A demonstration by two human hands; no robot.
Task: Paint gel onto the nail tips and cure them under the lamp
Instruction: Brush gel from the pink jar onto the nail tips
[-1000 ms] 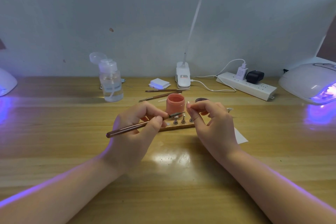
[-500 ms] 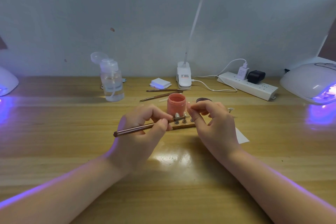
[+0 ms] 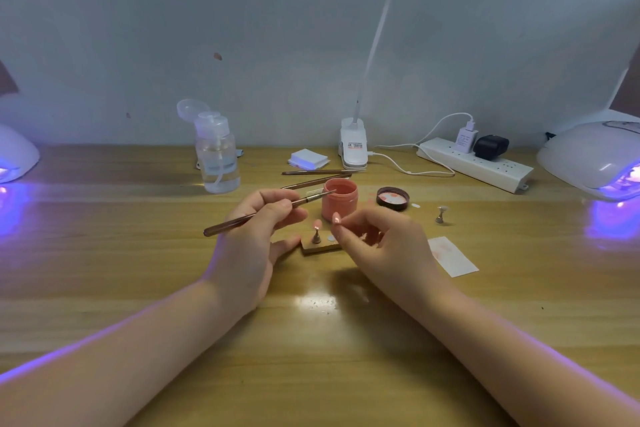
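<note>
Loading gel: left hand fingers pinching slim brown brush over open coral gel jar, right hand fingers pinching small pink nail tip, needing painting next.

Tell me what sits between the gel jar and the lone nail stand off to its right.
In the head view, the jar's lid lies upturned between the gel jar and the lone stand, with a small white disc beside it.

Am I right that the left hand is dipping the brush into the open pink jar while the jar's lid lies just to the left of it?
Not quite: the lid lies to the right of the pink jar, as the head view shows. The rest holds: the left hand holds the brush with its tip at the open jar.
</note>
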